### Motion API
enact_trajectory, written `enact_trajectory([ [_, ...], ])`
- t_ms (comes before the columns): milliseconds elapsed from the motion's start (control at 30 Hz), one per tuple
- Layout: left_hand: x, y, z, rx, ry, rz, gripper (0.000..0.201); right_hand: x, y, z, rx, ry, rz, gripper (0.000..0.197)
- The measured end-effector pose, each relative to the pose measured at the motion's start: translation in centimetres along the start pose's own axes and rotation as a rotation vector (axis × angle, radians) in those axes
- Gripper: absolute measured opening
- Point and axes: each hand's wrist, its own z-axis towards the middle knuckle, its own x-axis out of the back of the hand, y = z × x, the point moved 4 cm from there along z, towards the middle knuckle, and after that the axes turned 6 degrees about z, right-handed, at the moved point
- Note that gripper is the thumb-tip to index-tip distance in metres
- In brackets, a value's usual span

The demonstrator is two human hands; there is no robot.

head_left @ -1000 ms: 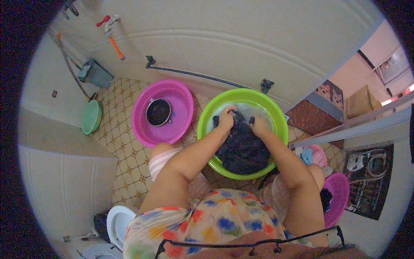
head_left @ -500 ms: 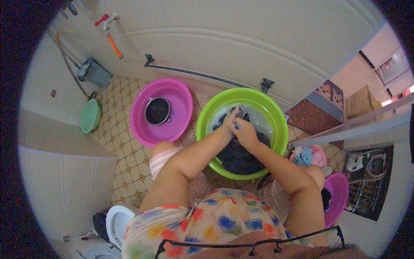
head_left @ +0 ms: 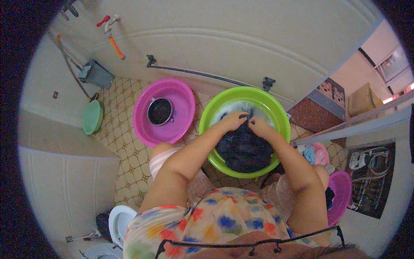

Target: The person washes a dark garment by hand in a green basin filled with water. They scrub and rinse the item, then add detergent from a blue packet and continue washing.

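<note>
Dark wet clothing (head_left: 243, 151) lies bunched in a large lime-green basin (head_left: 281, 149), with white suds (head_left: 236, 107) along its far side. My left hand (head_left: 235, 121) is closed on a fold of this clothing near the middle of the basin. Just to its right, my right hand (head_left: 259, 127) pinches another part of the same cloth. A small gap separates the two hands, and dark fabric shows between them. The fingertips are partly hidden in the cloth.
Left of the green basin stands a pink basin (head_left: 185, 118) holding a round dark-centred pan or sieve (head_left: 159, 111). A grey bin (head_left: 98, 75) and mint-green basin (head_left: 92, 117) stand by the left wall. At right are a magenta basin (head_left: 343, 196) and light-coloured laundry (head_left: 309, 153).
My hands, close against each other earlier, have come apart and lowered onto the dark clothing. The right hand has shifted right, and both now grip the cloth.
</note>
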Motion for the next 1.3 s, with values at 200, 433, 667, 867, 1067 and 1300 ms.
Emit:
enact_trajectory([
  [200,0.3,0.7,-0.5,0.141,-0.229,0.248,0.037,1.1,-0.9,-2.1,0.134,-0.033,0.007,0.025],
  [433,5.4,5.8,-5.6,0.077,-0.421,0.26,0.045,2.3,-2.5,-5.2,0.192,-0.316,-0.024,0.026],
  [667,1.2,5.2,-8.3,0.117,-0.716,0.443,0.045,0.0,-1.8,-6.7,0.177,-0.399,-0.244,0.032],
  [867,6.8,8.3,-4.7,-0.214,-0.066,0.222,0.035,-0.8,-1.1,-5.6,0.278,-0.398,-0.21,0.032],
  [1067,1.3,3.9,-2.3,-0.132,-0.099,0.289,0.035,-0.4,-1.7,-5.9,0.204,-0.433,-0.22,0.027],
  [1300,4.9,5.6,-4.2,0.058,-0.368,0.387,0.04,0.8,-2.8,-7.5,0.172,-0.415,-0.157,0.024],
])
